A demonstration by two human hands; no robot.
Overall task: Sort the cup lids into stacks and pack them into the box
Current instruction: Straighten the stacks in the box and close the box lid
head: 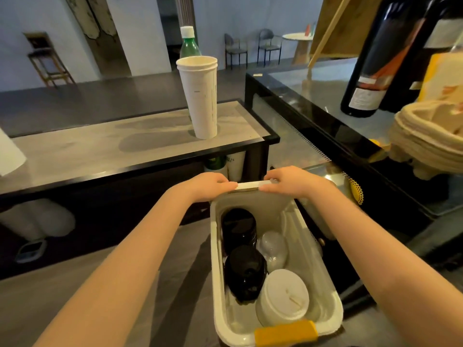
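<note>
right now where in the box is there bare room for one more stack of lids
Two bare patches of the box floor: the far right corner, between the far wall and the clear lids, and the near left corner, between the nearer black stack, the white lids and the yellow handle. The left side is crowded with both black stacks.

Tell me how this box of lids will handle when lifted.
Probably light: the box holds only lid stacks. Its moulded plastic walls look rigid. The left hand and right hand grip only its far end, so it may tilt and topple them.
</note>
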